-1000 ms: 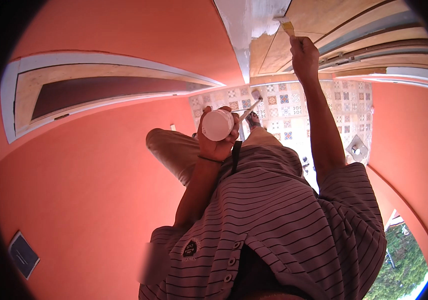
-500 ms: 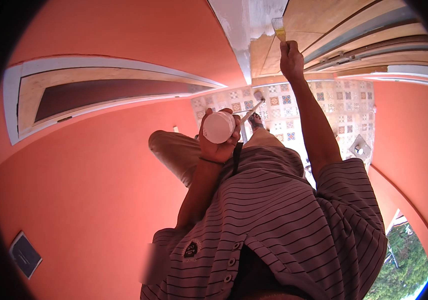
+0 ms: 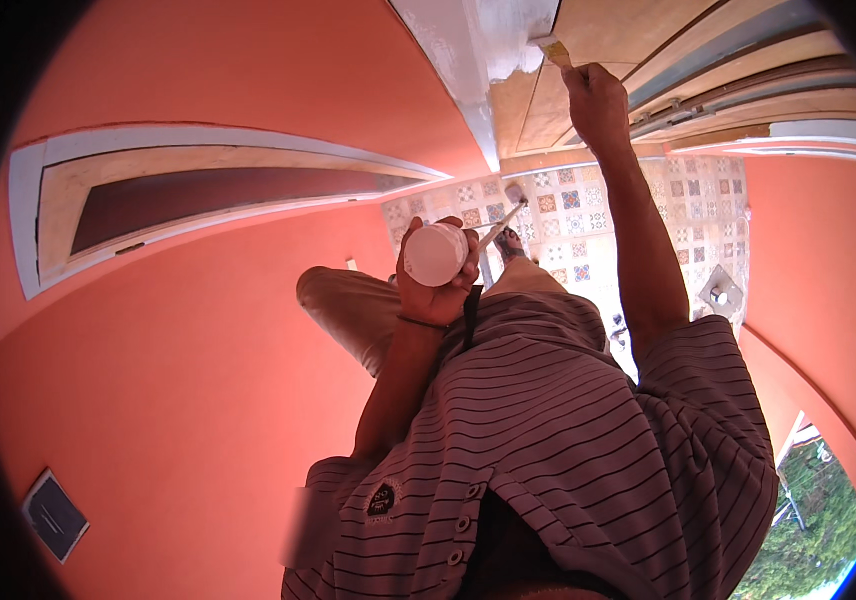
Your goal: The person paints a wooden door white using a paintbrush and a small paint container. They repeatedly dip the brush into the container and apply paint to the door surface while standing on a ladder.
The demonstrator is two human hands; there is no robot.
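Fingers wrapped round its sides, my left hand (image 3: 438, 298) holds a white cup (image 3: 435, 254) in front of my body. My right hand (image 3: 596, 100) is stretched out to the upper right, closed on the handle of a paintbrush (image 3: 554, 50). The brush's bristles point left and touch the white-painted frame (image 3: 493, 45) beside a bare wooden door (image 3: 638, 30). White paint ends in a ragged edge on the frame, with bare wood showing below it.
Orange walls (image 3: 218, 330) stand on both sides. A white-edged frame (image 3: 28, 220) with a dark panel is set in the left wall. Patterned tiles (image 3: 688, 200) cover the floor, where a long-handled tool (image 3: 508, 222) lies near my foot. Greenery (image 3: 818, 510) shows at lower right.
My right hand has moved slightly right and downward, and the brush has turned from upright to slanting left, its bristles now on the white paint. My left hand and the cup stay put.
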